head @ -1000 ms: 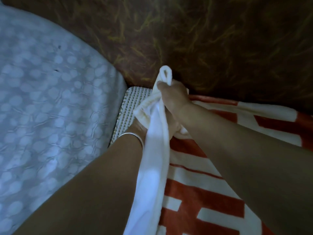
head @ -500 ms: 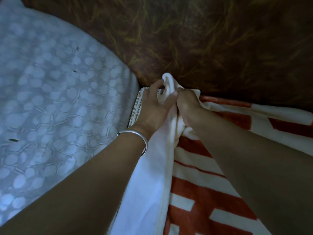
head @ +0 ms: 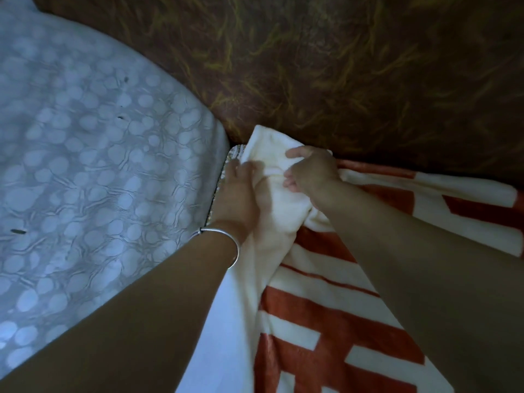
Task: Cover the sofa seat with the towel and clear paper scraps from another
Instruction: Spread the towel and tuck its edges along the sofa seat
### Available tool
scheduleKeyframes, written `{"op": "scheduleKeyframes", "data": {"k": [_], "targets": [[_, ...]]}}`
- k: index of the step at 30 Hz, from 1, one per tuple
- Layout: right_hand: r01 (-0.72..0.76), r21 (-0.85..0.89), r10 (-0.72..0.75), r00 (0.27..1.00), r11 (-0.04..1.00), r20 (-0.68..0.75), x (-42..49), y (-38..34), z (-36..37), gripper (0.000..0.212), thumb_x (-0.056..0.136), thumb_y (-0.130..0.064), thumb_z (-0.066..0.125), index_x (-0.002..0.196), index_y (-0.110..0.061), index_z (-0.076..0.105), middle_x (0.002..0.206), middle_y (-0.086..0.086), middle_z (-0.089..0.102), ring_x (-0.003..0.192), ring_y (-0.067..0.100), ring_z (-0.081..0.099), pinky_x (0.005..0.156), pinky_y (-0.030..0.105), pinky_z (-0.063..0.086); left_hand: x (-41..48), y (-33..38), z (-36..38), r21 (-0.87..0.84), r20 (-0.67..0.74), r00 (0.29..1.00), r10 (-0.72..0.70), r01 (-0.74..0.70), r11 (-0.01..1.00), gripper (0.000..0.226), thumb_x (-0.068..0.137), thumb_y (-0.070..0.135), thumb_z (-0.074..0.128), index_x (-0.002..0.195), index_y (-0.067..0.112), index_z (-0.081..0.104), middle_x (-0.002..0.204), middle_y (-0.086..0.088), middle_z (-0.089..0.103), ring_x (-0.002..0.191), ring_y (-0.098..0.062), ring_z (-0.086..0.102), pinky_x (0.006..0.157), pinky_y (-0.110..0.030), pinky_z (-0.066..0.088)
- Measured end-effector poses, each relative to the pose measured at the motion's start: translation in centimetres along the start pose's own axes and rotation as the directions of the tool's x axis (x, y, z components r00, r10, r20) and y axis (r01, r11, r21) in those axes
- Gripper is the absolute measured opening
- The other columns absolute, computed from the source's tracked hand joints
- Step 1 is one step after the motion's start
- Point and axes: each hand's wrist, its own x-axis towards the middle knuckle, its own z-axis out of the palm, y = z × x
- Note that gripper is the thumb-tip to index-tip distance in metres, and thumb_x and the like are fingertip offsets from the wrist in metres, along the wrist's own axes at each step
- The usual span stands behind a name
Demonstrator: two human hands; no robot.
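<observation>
A white towel with orange-red stripes (head: 340, 307) lies over the right sofa seat. Its white back-left corner (head: 266, 143) is pushed up against the brown backrest (head: 340, 66). My left hand (head: 238, 194), with a silver bangle on the wrist, grips the towel's left edge near that corner. Just to its right, my right hand (head: 309, 174) pinches a fold of the same corner with curled fingers. A strip of woven seat mat (head: 226, 163) shows beside the towel's edge.
The left seat has a pale blue-grey cover with round blotches (head: 99, 180). A few small dark specks (head: 18, 231) lie on that seat; I cannot tell what they are. The backrest runs across the whole top of the view.
The bunched towel corner, held up a second ago, has been brought down and spread toward the backrest. Both hands have moved apart along it.
</observation>
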Motion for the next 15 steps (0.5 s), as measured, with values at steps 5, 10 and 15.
{"op": "scheduleKeyframes", "data": {"k": [5,10,15], "targets": [[0.121,-0.662,-0.378,0.888,0.740,-0.260,-0.1,1.4,-0.7,0.051,0.082,-0.017,0.068,0.127,-0.009,0.045,0.138,0.010,0.043,0.129,0.029,0.041,0.102,0.037,0.038,0.2,-0.4,0.7,0.406,-0.032,0.933,0.358,-0.315,0.858,0.055,0.096,0.018,0.025,0.149,0.024,0.012,0.160,0.002,0.004,0.144,-0.025,0.016,0.109,-0.040,0.026],[-0.052,-0.272,-0.024,0.963,0.961,-0.268,-0.4,0.7,-1.6,0.082,0.077,-0.033,0.076,0.139,-0.003,0.032,0.142,0.014,0.043,0.126,0.030,0.050,0.094,0.036,0.046,2.6,0.0,2.0,0.108,0.144,0.965,0.219,-0.235,0.966,0.049,0.097,0.015,0.034,0.146,0.016,0.028,0.156,-0.006,0.023,0.143,-0.025,0.023,0.118,-0.038,0.021],[-0.099,-0.078,0.098,0.995,0.992,-0.019,-1.3,-0.7,-0.6,0.042,0.081,-0.035,0.065,0.107,-0.004,0.054,0.110,0.017,0.066,0.099,0.033,0.066,0.089,0.040,0.053,2.3,0.4,1.7,-0.067,0.137,0.972,0.190,-0.182,0.981,0.048,0.094,0.018,0.037,0.141,0.014,0.039,0.155,-0.009,0.025,0.146,-0.025,0.017,0.119,-0.033,0.015]]}}
